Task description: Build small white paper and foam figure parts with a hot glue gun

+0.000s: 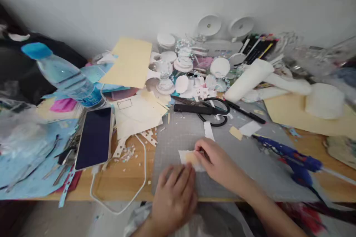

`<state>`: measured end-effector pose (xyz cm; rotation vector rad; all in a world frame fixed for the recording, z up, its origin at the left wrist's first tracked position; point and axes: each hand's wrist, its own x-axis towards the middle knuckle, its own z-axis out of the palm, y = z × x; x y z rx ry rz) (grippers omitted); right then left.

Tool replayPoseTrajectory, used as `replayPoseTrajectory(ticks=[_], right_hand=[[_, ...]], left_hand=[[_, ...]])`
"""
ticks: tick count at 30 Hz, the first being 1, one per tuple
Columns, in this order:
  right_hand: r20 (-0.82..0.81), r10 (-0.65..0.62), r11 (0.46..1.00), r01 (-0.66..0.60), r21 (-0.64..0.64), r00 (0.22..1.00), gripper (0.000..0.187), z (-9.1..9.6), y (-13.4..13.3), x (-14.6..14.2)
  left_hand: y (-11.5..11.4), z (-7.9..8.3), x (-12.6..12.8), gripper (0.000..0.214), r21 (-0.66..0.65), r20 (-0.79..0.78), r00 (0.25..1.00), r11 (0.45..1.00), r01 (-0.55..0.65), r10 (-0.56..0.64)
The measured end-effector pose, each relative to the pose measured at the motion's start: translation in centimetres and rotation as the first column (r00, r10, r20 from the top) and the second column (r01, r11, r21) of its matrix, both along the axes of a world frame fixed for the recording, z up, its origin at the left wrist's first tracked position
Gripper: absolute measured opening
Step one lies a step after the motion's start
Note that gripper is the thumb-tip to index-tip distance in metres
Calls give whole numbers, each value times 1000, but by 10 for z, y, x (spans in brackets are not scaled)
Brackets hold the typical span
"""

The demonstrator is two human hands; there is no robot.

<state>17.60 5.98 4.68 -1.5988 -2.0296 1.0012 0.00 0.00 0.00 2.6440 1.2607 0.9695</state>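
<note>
I have both hands at the near part of the grey mat [236, 177], which lies on the wooden counter [125, 181]. The white paper [183, 155] I am working on lies flat there, left of the mat's middle, with a small pale yellow piece [191, 157] on top of it. My right hand [218, 159] comes in from the right side of the mat, its grip closed to a pinch, thumb and forefinger meeting at the white paper's far edge. My left hand [175, 194] reaches over the mat's near edge, fingers bent and close together, their tips down at the near side of the yellow piece; its thumb is hidden, so I cannot tell how far that grip is open. Just beyond my right hand, a white strip [208, 131] lies on the mat, and at the mat's far side rest black-handled scissors [194, 109] and a black pen [246, 112]. Two more scraps, one yellow [236, 133] and one white [249, 128], lie on the mat's right half. A blue glue gun [292, 155] lies across the mat's right edge. Left of the mat are a phone [94, 139], a white cable [145, 163] and, farther back, a blue-capped bottle [66, 76]. Beyond the mat's far edge, white discs [182, 84] crowd together beside a white roll [250, 79].
</note>
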Motion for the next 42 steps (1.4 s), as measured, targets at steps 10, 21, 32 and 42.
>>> replayPoseTrajectory(ticks=[10, 21, 32, 42], right_hand=[[-138, -159, 983, 144, -116, 978, 11, -1, 2, -1], [-307, -549, 833, 537, -130, 777, 23, -23, -27, -18], [-105, -357, 914, 370, 168, 928, 8, -28, -37, -7], [-101, -283, 949, 293, 116, 954, 6, -27, -44, 10]], left_hand=[[5, 2, -9, 33, 29, 35, 998, 998, 55, -56], [7, 8, -5, 32, 16, 62, 991, 993, 119, -120], [11, 26, 4, 48, -78, -112, 991, 994, 70, -79], [8, 24, 8, 41, -93, -138, 989, 994, 49, -61]])
